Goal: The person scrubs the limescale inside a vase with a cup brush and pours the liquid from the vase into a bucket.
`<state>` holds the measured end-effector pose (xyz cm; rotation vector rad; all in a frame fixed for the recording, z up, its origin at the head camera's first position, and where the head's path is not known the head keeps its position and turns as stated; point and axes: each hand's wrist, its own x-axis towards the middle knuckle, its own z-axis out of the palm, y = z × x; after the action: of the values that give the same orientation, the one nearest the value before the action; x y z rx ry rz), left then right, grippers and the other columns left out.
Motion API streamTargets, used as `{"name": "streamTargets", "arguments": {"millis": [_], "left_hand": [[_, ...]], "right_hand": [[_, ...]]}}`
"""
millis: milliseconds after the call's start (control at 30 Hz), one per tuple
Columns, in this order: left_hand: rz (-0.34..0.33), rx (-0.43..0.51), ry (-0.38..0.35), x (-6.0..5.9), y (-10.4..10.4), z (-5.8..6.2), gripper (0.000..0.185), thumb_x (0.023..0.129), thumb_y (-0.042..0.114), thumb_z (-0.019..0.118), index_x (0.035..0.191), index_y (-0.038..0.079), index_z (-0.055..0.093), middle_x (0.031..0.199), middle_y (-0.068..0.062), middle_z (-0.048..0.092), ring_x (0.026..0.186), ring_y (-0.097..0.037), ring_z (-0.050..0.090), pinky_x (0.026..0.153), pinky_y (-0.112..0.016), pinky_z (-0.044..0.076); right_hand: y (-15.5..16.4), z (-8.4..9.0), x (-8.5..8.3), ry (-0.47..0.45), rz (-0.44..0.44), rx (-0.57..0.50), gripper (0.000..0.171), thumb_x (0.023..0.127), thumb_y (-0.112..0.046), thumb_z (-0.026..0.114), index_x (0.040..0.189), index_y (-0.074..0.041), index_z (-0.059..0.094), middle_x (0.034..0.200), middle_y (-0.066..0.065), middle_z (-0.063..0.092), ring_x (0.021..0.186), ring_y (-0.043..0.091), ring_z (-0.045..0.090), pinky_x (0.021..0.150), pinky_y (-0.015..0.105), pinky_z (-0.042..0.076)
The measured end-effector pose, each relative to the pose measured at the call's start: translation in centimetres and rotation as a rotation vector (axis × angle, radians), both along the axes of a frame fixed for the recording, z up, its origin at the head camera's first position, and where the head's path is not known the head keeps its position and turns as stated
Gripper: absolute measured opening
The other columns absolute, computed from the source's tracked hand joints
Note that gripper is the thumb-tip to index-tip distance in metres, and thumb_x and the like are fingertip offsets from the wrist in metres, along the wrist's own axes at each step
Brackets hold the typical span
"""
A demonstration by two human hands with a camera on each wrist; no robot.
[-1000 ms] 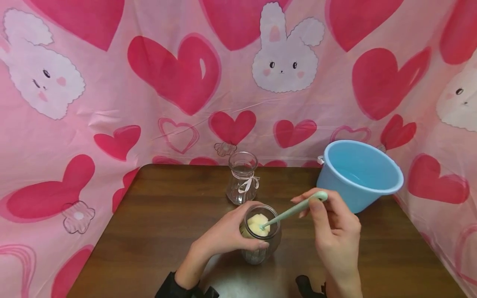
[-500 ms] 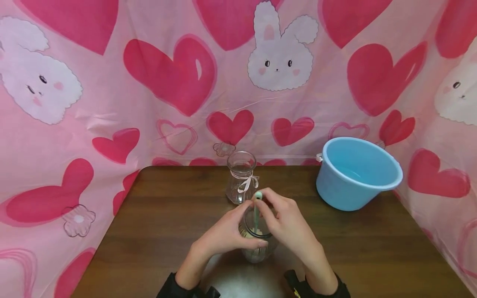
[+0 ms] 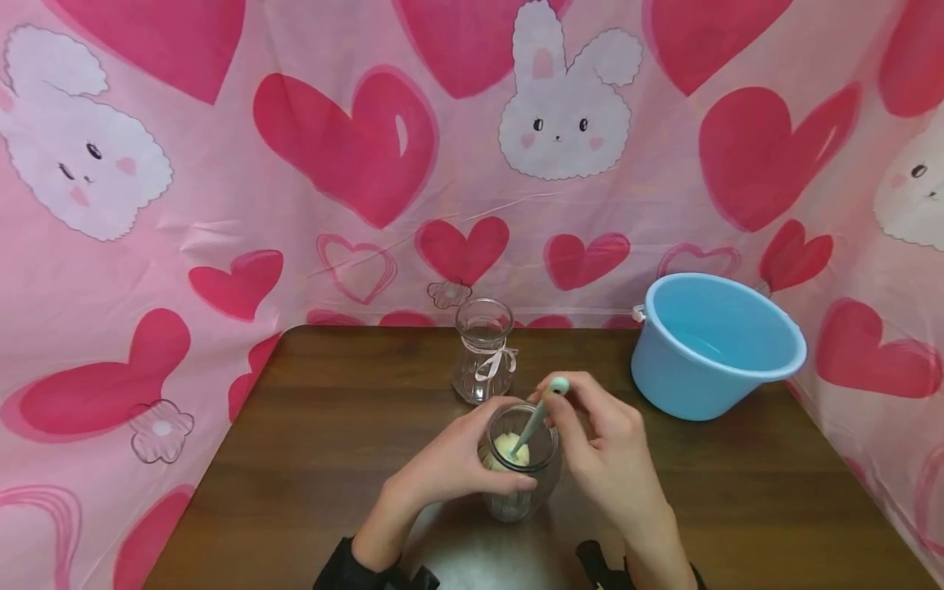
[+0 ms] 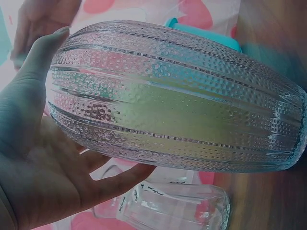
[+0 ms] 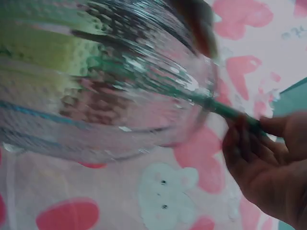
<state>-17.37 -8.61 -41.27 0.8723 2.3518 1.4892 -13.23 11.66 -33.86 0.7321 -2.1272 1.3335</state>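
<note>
Near the front middle of the surface (image 3: 310, 426) sits the ribbed glass jar (image 3: 519, 471), with a yellow sponge (image 3: 509, 449) on a mint handle (image 3: 542, 410) poking down inside it. Left hand (image 3: 450, 467) has its grip wrapped round the jar's side, right hand (image 3: 597, 442) pinches the handle near the top. I'd say keep the jar pinned and work the sponge against the walls. Small ribboned glass vase (image 3: 483, 360) just behind, blue bucket (image 3: 711, 348) off right.

The left hand (image 3: 450, 467) hides the ribbed jar's (image 3: 519, 471) near side; its base is blurred.
</note>
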Motion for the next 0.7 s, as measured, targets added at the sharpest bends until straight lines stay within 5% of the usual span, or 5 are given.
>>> {"name": "streamTargets", "arguments": {"millis": [133, 267, 533, 700], "left_hand": [[-0.018, 0.004, 0.024, 0.0, -0.1, -0.1, 0.086, 0.08, 0.043, 0.089, 0.152, 0.034, 0.042, 0.14, 0.015, 0.059, 0.126, -0.011, 0.058, 0.106, -0.044, 0.05], [-0.03, 0.008, 0.009, 0.0, -0.1, -0.1, 0.085, 0.081, 0.042, 0.089, 0.152, 0.035, 0.043, 0.14, 0.014, 0.06, 0.126, -0.011, 0.058, 0.106, -0.045, 0.05], [-0.006, 0.003, -0.004, -0.1, 0.1, 0.2, 0.08, 0.077, 0.044, 0.091, 0.144, 0.032, 0.05, 0.128, 0.013, 0.065, 0.114, -0.009, 0.064, 0.1, -0.036, 0.051], [0.006, 0.001, 0.004, 0.0, 0.0, 0.0, 0.079, 0.076, 0.045, 0.092, 0.143, 0.036, 0.05, 0.127, 0.014, 0.065, 0.113, -0.007, 0.063, 0.099, -0.036, 0.051]], "right_hand": [[-0.9, -0.9, -0.7, -0.101, 0.037, 0.192, 0.019, 0.097, 0.0, 0.069, 0.11, -0.014, 0.065, 0.087, -0.006, 0.062, 0.075, 0.006, 0.058, 0.065, 0.022, 0.051], [-1.1, -1.1, -0.7, -0.086, 0.054, 0.238, 0.019, 0.097, 0.0, 0.069, 0.11, -0.013, 0.063, 0.088, -0.006, 0.061, 0.076, 0.005, 0.057, 0.065, 0.023, 0.051], [0.9, 0.8, 0.5, 0.103, -0.007, -0.038, 0.019, 0.097, 0.008, 0.066, 0.114, 0.0, 0.066, 0.097, 0.008, 0.072, 0.078, 0.011, 0.065, 0.072, 0.019, 0.055], [1.0, 0.8, 0.5, 0.016, -0.009, -0.05, 0.026, 0.094, 0.014, 0.066, 0.115, -0.001, 0.066, 0.101, 0.008, 0.073, 0.081, 0.012, 0.067, 0.076, 0.021, 0.057]]}}
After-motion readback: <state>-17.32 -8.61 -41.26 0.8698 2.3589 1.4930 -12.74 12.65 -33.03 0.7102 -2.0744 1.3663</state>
